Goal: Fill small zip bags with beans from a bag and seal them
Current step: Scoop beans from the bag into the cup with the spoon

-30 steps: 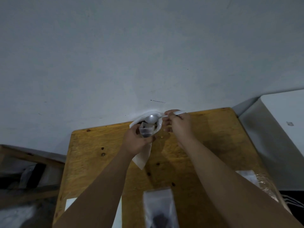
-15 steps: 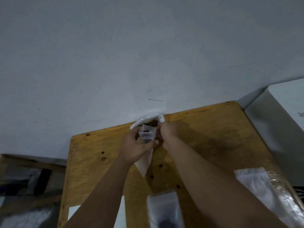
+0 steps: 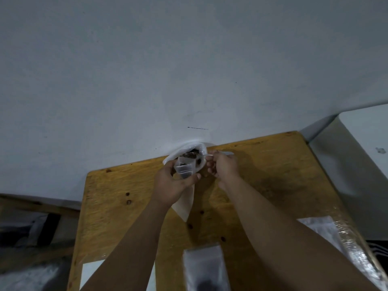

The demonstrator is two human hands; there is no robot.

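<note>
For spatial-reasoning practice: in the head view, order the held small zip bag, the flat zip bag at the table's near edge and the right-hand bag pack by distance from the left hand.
1. Small zip bag: gripped in the left hand.
2. Flat zip bag: near edge, centre.
3. Bag pack: table's right edge.

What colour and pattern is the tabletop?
The tabletop is yellowish-brown wood with scattered dark knot spots, shown in the head view.

Wooden table (image 3: 117, 206) — white bean bag (image 3: 184, 148) at far edge, zip bag (image 3: 204, 267) near front centre, clear bag stack (image 3: 323, 227) right, white sheet (image 3: 91, 274) front-left.
</note>
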